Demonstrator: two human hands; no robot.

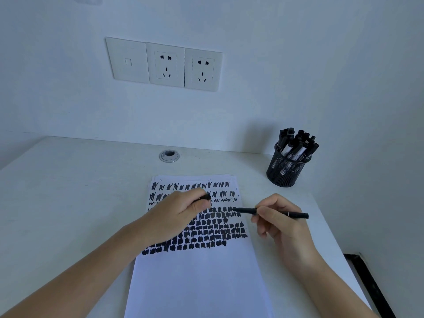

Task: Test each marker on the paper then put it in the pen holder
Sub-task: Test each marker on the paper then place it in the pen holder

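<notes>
A white sheet of paper [197,278] lies on the desk, its upper half covered with rows of black scribbles. My right hand [278,222] pinches a thin black marker [296,214] that lies nearly level, its uncapped tip pointing left over the scribbles. My left hand [176,216] rests on the paper and holds a small black cap [205,198] between thumb and fingers. A black mesh pen holder [284,169] stands at the back right, filled with several black markers [297,143].
The white desk [75,203] meets a wall with a row of sockets [165,64]. A round cable grommet [169,156] sits behind the paper. The desk's right edge drops to a dark gap [371,285].
</notes>
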